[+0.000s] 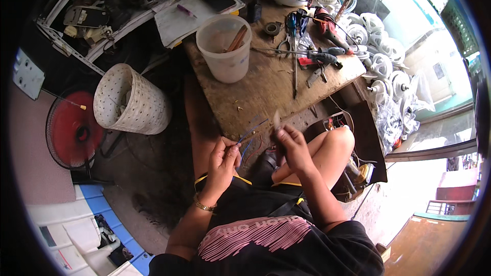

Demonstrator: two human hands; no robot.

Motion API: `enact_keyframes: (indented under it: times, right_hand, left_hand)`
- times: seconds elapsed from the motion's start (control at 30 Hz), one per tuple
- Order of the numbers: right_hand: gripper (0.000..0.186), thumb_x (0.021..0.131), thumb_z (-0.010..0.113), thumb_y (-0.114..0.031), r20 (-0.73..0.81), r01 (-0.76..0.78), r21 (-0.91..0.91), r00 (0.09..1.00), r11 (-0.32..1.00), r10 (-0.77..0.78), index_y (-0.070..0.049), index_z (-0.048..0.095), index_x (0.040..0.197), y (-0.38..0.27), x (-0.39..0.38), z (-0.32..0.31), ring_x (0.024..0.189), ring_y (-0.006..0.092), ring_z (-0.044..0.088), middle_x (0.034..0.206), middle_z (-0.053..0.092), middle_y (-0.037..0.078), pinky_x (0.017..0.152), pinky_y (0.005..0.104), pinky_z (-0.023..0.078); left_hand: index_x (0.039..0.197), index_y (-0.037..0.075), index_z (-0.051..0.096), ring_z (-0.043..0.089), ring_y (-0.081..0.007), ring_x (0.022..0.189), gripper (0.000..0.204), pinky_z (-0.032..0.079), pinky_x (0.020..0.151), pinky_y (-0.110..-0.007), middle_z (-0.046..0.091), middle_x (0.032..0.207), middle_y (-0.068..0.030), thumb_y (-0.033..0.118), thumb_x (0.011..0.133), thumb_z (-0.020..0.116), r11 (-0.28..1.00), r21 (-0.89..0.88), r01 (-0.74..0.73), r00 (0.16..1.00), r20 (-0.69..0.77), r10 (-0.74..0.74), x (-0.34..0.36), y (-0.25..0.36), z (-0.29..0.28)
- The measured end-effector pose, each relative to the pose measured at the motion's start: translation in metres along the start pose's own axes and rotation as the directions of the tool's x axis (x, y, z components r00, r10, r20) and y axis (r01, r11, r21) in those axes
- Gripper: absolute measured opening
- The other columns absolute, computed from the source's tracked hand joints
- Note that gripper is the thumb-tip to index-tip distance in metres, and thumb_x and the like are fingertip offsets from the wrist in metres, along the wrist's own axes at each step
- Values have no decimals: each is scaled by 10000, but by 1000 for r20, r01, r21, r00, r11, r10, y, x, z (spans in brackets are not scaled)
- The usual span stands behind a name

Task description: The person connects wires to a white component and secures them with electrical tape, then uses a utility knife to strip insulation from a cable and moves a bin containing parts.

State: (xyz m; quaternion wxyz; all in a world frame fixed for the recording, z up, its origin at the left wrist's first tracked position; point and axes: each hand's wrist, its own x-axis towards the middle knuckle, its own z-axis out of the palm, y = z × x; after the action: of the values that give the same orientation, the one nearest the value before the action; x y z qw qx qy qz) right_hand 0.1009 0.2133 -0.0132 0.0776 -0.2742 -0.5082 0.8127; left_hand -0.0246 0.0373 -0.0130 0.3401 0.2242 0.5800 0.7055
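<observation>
One blue wire (252,131), pinched in the left hand (224,159), pokes toward two o'clock; the right hand (295,149), curled tight, grips a blurred pale object (276,120) at its eleven o'clock.

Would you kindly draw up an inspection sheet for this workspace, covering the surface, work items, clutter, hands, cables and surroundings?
Surface: wooden tabletop, stained, with small scraps near its front edge.
Work items: blue wire; a pale item, too blurred to identify.
Clutter: translucent bucket with brown strips inside; screwdriver and red power tool among other hand tools.
Hands: left hand pinches the blue wire; right hand grips the pale item.
Cables: coloured wires by the right knee; where they lead is unclear.
Surroundings: red fan and perforated bin at left; white plastic parts piled at right.
</observation>
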Motion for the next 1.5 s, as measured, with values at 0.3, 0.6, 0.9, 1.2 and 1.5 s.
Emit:
enact_keyframes:
  times: [0.3,0.6,0.9,1.2,1.5]
  right_hand:
    - [286,944,576,-173,167,315,-83,940,946,-298,-28,441,1150,14,0,53,659,65,511,847,564,13,553,199,404]
    - [231,932,560,-51,223,185,-6,958,983,-179,11,480,1139,-2,-8,58,906,97,539,1000,595,54,763,240,456]
    - [208,919,583,-49,210,188,-50,962,981,-174,6,506,1105,6,-10,54,899,88,533,974,591,39,767,238,450]
    - [166,921,573,-34,191,170,-61,969,984,-155,-6,513,1073,0,-15,53,860,74,527,930,584,20,731,223,445]
    - [220,933,583,-148,197,208,34,957,978,-210,-38,487,1097,1,-17,51,680,82,574,849,588,20,532,189,421]
  left_hand:
    - [942,85,470,365,2,556,109,285,462,-149,458,700,50,179,997,473,978,-180,105,994,56,-97,-9,-2,9]
    - [963,24,475,558,-81,706,87,473,666,-236,584,866,-37,103,989,451,996,-94,-1,997,76,8,-13,8,14]
    - [893,18,488,572,-72,727,105,464,663,-231,601,775,-29,93,967,492,992,109,-70,994,89,61,-17,10,6]
    - [870,10,503,530,-38,704,110,434,624,-213,602,756,-20,83,952,513,991,120,-54,992,120,40,-22,12,3]
    - [854,13,500,436,1,633,104,349,533,-192,543,693,22,71,938,519,977,208,-39,992,128,13,-30,17,0]
